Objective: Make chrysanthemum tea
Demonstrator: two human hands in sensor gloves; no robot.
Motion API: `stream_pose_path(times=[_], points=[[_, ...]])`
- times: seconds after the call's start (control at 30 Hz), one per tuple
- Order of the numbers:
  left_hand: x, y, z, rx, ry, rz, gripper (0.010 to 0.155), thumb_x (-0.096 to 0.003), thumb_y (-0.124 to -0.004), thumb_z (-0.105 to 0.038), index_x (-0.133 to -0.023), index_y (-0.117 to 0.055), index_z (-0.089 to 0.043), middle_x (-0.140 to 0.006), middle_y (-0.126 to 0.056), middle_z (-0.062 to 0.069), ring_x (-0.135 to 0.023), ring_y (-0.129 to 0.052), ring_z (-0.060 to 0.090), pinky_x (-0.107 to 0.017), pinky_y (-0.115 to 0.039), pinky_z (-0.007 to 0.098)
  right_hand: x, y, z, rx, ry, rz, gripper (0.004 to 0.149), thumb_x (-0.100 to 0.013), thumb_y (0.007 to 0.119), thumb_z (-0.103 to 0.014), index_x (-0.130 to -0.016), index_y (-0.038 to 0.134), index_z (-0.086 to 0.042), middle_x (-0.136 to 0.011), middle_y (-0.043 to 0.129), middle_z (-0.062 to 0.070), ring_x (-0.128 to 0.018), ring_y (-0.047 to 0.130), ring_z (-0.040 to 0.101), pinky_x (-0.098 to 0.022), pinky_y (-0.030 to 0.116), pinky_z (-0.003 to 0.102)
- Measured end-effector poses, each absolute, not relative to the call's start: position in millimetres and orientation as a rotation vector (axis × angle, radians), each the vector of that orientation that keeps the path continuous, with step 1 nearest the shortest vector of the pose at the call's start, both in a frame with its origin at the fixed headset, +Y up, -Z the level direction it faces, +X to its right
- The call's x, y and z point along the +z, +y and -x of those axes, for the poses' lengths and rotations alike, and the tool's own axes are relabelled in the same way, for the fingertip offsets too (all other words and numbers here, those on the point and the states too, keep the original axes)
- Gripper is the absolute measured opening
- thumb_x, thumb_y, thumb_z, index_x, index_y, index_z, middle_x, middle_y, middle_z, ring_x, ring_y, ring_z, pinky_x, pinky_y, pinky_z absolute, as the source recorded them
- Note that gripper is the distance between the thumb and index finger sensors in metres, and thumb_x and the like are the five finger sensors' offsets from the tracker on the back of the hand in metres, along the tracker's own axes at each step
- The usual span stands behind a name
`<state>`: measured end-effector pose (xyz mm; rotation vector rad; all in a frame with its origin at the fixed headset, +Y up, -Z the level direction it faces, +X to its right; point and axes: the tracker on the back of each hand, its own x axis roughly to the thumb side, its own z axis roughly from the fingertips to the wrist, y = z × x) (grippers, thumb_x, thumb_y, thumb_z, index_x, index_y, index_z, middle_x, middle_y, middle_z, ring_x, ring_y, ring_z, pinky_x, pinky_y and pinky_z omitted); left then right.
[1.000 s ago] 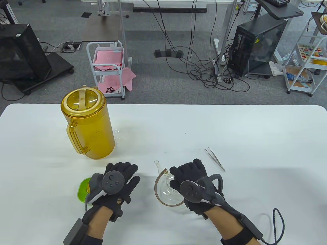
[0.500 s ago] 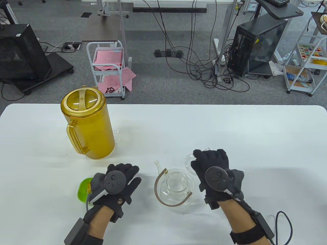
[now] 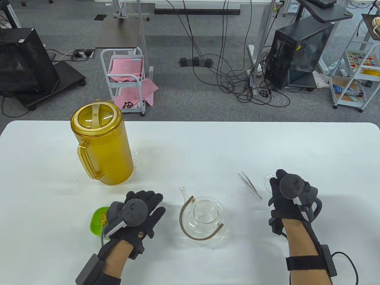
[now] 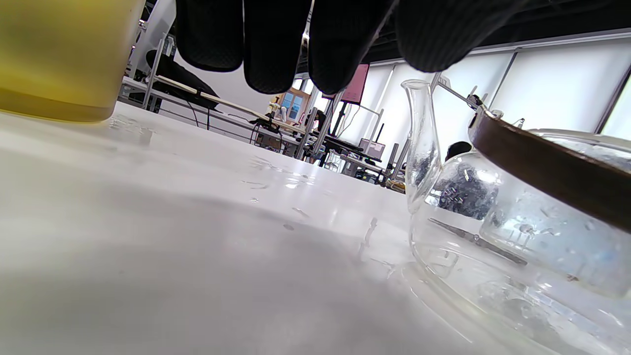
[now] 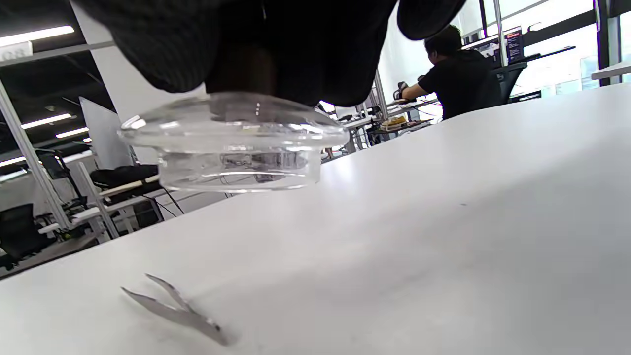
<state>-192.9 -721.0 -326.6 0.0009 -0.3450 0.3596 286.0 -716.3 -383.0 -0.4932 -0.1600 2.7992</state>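
**Glass lid held clear of the table, teapot standing open**

The right hand (image 3: pixel 289 193) is at the right side of the white table (image 3: pixel 207 142), its fingers curled down around the top of a clear round glass lid (image 5: pixel 234 143). In the right wrist view the lid hangs level just above the tabletop, not touching it; in the table view only a sliver of its rim (image 3: pixel 267 179) shows at the left of the glove. Just left of that hand lie thin metal tweezers (image 3: pixel 250 185), flat on the table with the tips pointing far-left.

The round clear glass teapot (image 3: pixel 206 218) with a brown hoop handle stands near the middle of the near edge, its mouth uncovered and its thin spout pointing to the far left. It sits between the 2 hands, apart from both.

The left hand (image 3: pixel 139 212) rests to the left of the teapot, its fingers straight and slightly spread, holding nothing; the left wrist view shows 4 fingertips (image 4: pixel 273 44) hanging side by side above the table. A small lime-green bowl (image 3: pixel 96 221) is partly hidden under the left side of that hand, with something yellowish inside that cannot be made out.

A tall amber plastic pitcher (image 3: pixel 102 145) with a closed lid stands upright at the far left, well apart from everything else
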Motion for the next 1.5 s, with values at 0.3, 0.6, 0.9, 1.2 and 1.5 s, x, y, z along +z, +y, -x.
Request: stream_pose_path(times=[0.3, 0.6, 0.9, 1.2, 1.5], points=[[-325.9, -721.2, 193.5, 0.359, -0.347, -0.002, 0.060, -0.0567, -0.072, -0.056, -0.108, -0.070, -0.025, -0.115, -0.072, 0.014, -0.105, -0.062, 0.048, -0.076, -0.035, 0.070, -391.7, -745.7, -288.3, 2.900, -0.017, 0.687, 0.053, -0.056, 0.077, -0.047, -0.105, 0.068, -0.027, -0.099, 0.072, 0.003, -0.097, 0.074, 0.034, -0.077, 0.046, 0.066], [-325.6, -721.0, 194.4, 0.361, -0.343, -0.012, 0.060, -0.0566, -0.072, -0.056, -0.108, -0.070, -0.025, -0.115, -0.072, 0.014, -0.105, -0.062, 0.048, -0.076, -0.035, 0.070, -390.0, -745.6, -282.6, 2.936, -0.024, 0.694, 0.056, -0.056, 0.076, -0.049, -0.107, 0.066, -0.027, -0.104, 0.068, 0.003, -0.100, 0.072, 0.035, -0.077, 0.047, 0.065], [-326.3, -718.9, 200.8, 0.375, -0.326, -0.030, 0.060, -0.0567, -0.072, -0.056, -0.108, -0.071, -0.025, -0.115, -0.072, 0.014, -0.105, -0.061, 0.048, -0.076, -0.034, 0.071, -375.7, -709.6, -254.0, 2.849, -0.272, 0.342, 0.062, -0.056, 0.071, -0.056, -0.111, 0.058, -0.028, -0.113, 0.058, 0.003, -0.109, 0.061, 0.037, -0.078, 0.045, 0.065], [-332.0, -706.3, 254.3, 0.389, -0.149, -0.084, 0.058, -0.0566, -0.073, -0.054, -0.107, -0.072, -0.026, -0.115, -0.073, 0.013, -0.105, -0.062, 0.048, -0.076, -0.032, 0.071, -356.3, -684.0, -212.7, 2.786, -0.451, 0.029, 0.060, -0.056, 0.070, -0.056, -0.109, 0.062, -0.029, -0.110, 0.063, 0.002, -0.108, 0.064, 0.035, -0.078, 0.046, 0.065], [-343.7, -726.6, 333.0, 0.426, 0.165, 0.049, 0.053, -0.0576, -0.077, -0.049, -0.106, -0.076, -0.027, -0.113, -0.077, 0.012, -0.104, -0.064, 0.049, -0.075, -0.032, 0.072, -350.2, -682.9, -193.2, 2.802, -0.463, -0.082, 0.059, -0.056, 0.071, -0.055, -0.108, 0.063, -0.029, -0.109, 0.065, 0.002, -0.107, 0.066, 0.036, -0.077, 0.048, 0.065]])
